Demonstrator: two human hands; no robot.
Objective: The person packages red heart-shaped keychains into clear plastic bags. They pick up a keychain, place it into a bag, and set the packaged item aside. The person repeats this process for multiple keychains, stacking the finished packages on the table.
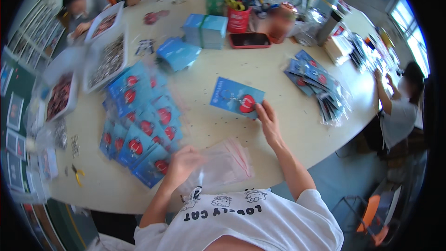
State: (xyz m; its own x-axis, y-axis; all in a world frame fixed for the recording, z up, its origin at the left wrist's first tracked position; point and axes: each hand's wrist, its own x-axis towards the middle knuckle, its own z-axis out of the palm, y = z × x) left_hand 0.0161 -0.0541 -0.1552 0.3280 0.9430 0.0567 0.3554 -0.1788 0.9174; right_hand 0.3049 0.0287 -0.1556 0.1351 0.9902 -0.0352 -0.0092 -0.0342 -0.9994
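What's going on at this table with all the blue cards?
A person in a white shirt sits at a round table. Their right hand rests fingertips on a blue card with a red round charm. Their left hand is on a stack of clear plastic bags. A spread of matching blue cards lies to the left, and bagged cards pile up on the right. Other people work around the table.

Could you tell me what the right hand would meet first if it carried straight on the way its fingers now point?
The right hand already touches the blue card with a red heart charm. Pointing up-left across the table, it would slide over that card first; beyond lies bare tabletop, though depth is uncertain.
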